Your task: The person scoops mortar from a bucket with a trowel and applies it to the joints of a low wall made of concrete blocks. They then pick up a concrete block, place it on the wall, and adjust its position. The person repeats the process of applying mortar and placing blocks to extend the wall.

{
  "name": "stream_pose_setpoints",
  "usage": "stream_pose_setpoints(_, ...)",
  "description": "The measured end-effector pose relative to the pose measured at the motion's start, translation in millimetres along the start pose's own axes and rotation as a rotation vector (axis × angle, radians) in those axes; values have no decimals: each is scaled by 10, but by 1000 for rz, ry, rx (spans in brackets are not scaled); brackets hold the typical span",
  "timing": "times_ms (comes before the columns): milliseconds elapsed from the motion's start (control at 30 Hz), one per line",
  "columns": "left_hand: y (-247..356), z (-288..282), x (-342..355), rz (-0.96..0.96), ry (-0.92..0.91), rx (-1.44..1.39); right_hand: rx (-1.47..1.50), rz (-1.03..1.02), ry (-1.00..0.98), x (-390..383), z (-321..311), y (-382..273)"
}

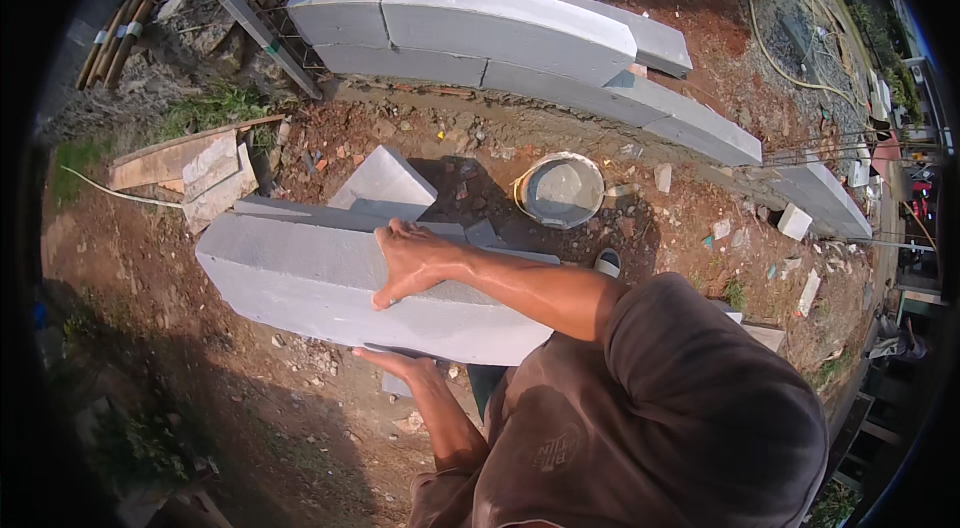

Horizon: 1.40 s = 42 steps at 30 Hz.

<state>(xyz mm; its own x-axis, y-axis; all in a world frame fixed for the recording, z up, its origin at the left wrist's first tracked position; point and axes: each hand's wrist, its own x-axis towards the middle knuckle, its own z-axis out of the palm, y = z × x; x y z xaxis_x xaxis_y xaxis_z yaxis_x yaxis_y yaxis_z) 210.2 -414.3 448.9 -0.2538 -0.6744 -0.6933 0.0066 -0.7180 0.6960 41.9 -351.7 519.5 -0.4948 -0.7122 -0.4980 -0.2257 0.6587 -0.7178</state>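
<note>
A long pale grey lightweight concrete block (330, 303) lies crosswise in front of me. My right hand (415, 263) reaches over its top, fingers spread across the upper face and thumb down the near side. From below, my left hand (400, 363) presses against the block's lower edge, its fingers partly hidden underneath. Just beyond the held block, other blocks show in part, one of them a tilted block (385, 183). Whether the held block rests on anything is hidden.
A low block wall (500, 23) curves across the far side. Between it and me stands a bucket (563, 190) of grey mortar. Wooden boards (205, 168) lie at left, near a slanting metal post (240, 8). Rubble covers the soil. A hose (765, 38) runs at far right.
</note>
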Motion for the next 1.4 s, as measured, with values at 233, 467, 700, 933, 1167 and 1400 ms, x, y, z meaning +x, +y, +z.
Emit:
stream_pose_setpoints(233, -618, 122, -831, -216, -252, -3, -28, 19, 208, -1546, -453, 561)
stream_pose_setpoints(467, -1697, 793, -2019, -155, -676, 85, -75, 55, 555, -3497, -819, 1549)
stream_pose_setpoints(700, -2793, 1346, -3811, -318, -681, 327, -47, 419, 659, -5627, -1210, 2385)
stream_pose_setpoints(933, -3904, 1675, -4170, -485, -818, 501, 165, 592, 839, -6275, -1428, 3160)
stream_pose_setpoints(1167, -4767, 2463, -4358, -500, -952, 614, 248, 463, 913, -6321, -2406, 3555)
stream_pose_setpoints(1400, -4801, 3793, -4722, -526, -1177, 398, 63, 407, 811, -6075, -3848, 3782)
